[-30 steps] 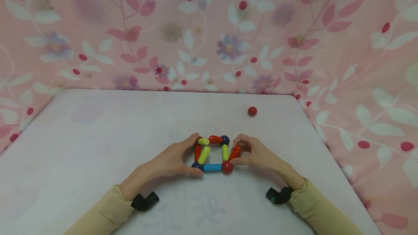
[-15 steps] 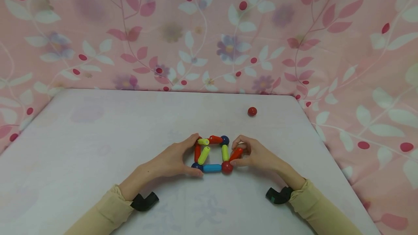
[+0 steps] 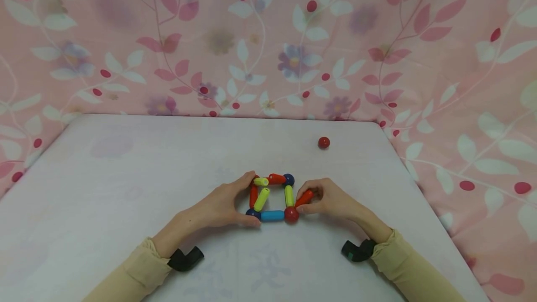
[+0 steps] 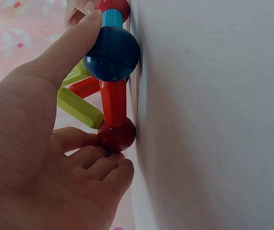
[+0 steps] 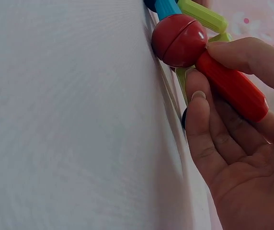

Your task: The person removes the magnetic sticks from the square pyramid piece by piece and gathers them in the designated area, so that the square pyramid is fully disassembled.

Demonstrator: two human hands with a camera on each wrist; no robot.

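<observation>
A four-sided frame of toy building rods and balls lies on the table. Its near side is a blue rod (image 3: 272, 216) between a dark blue ball (image 3: 253, 214) and a red ball (image 3: 291, 215). My left hand (image 3: 216, 205) grips the left side, thumb on the dark blue ball and fingers against the far-left red ball (image 4: 118, 136). My right hand (image 3: 333, 199) pinches a red rod (image 5: 233, 86), whose lower end meets the near-right red ball. That rod slants up to the right. Yellow-green rods (image 3: 262, 199) tilt up from the left corners.
A loose red ball (image 3: 324, 142) sits towards the back right of the white-covered table (image 3: 147, 162). Behind it hangs a pink floral cloth (image 3: 268, 41). Black devices (image 3: 186, 259) are strapped at both wrists.
The red rod in my right hand leans further down to the right, and the right fingers have come lower around it. My left hand and the frame stay put.
</observation>
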